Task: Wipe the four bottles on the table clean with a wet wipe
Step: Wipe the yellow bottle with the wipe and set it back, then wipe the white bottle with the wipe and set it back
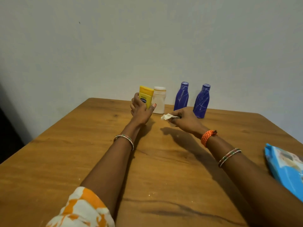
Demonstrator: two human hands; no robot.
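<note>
Along the far edge of the table [65, 145] stand the four bottles, and the risks run the same way. The yellow bottle [146, 97], leftmost, is gripped low on its body by the left hand [140, 110], fingers wrapped behind it and thumb in front; it stands just beside the white bottle [159, 102], so a tilt or a careless pull toward the person could knock that neighbour over. A damp surface could also let the yellow bottle slip in such a low grip. The left arm reaches straight out toward the far edge, wrist bent up. To the right, the right hand [183, 118] hovers above the table, pinching a crumpled wet wipe [166, 117] between thumb and fingertips, knuckles up, forearm angled in from the right edge. It sits close in front of the two blue bottles [181, 95] and [201, 102]; a swing of the wrist could topple the nearer one. A blue wipe packet [285, 164] lies at the right edge.
</note>
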